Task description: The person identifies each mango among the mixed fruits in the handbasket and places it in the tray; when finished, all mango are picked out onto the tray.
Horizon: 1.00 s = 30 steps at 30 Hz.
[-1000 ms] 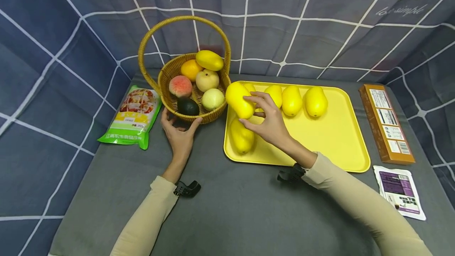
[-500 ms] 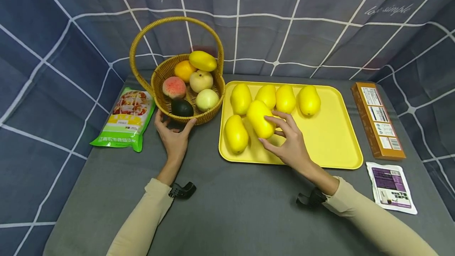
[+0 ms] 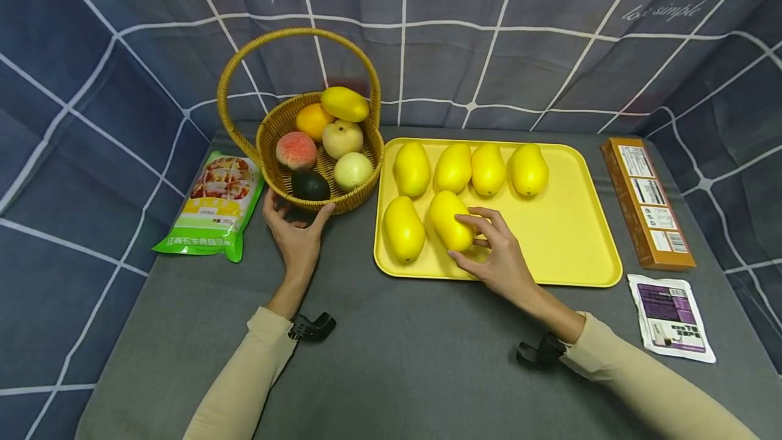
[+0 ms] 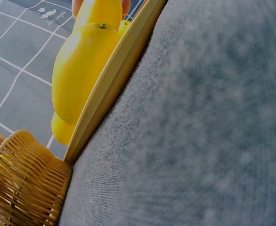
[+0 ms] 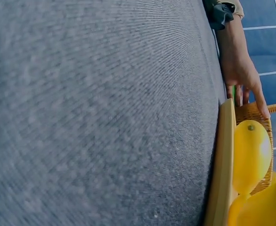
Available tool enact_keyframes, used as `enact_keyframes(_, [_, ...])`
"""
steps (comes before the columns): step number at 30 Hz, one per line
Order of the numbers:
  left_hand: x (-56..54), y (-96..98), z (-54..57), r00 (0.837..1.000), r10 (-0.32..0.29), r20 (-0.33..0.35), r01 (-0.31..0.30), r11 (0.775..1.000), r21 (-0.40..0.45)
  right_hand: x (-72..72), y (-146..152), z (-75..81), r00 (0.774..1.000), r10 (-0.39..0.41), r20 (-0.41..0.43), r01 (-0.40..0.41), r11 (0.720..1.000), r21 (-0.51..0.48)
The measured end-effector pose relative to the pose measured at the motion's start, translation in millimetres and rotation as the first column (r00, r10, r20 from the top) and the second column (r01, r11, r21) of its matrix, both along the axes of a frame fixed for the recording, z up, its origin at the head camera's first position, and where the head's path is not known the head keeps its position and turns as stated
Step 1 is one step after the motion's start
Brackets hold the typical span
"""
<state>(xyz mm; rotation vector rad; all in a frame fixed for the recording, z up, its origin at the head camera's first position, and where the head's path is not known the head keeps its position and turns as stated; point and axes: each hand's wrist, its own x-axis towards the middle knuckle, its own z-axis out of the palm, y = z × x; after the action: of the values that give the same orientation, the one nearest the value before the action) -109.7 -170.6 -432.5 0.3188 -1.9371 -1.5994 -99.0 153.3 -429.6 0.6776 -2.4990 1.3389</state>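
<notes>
In the head view, my right hand pinches a yellow mango between thumb and fingers, low over the front part of the yellow tray. Left of it lies another mango, and several more form a row along the tray's back. My left hand holds the near side of a wicker basket, thumb at the rim. Inside the basket are a peach, a dark avocado-like fruit, an orange fruit, two pale round fruits and a yellow mango.
A green-and-yellow food bag lies left of the basket. Right of the tray are a long brown box and a white-and-purple pouch. The basket's tall handle arches up before the grid-patterned curtain.
My right hand has carried the mango from near the basket rightward and down to the tray's front part. My left hand stays at the basket. The head view has shifted slightly.
</notes>
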Motion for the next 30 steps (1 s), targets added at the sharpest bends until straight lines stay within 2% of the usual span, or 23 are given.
enact_keyframes(11, [-0.6,-0.9,0.5,1.0,0.0,-0.014,0.0,1.0,-0.005,-3.0,-7.8,-2.9,1.0,0.005,0.02,-0.006,0.998,0.066])
enact_keyframes(17, [-1.3,-1.1,0.5,1.0,-0.008,-0.02,0.008,1.0,-0.004,-4.2,-7.8,-3.3,0.998,0.006,0.07,-0.017,0.987,0.158])
enact_keyframes(22, [-1.6,-1.0,0.6,1.0,-0.006,-0.02,0.006,1.0,-0.004,-5.4,-7.4,-3.7,0.997,0.003,0.074,-0.021,0.968,0.251])
enact_keyframes(30, [-1.4,-1.7,0.5,1.0,-0.004,-0.02,0.004,1.0,0.003,-5.3,-7.8,-4.8,0.998,-0.006,0.055,-0.009,0.964,0.267])
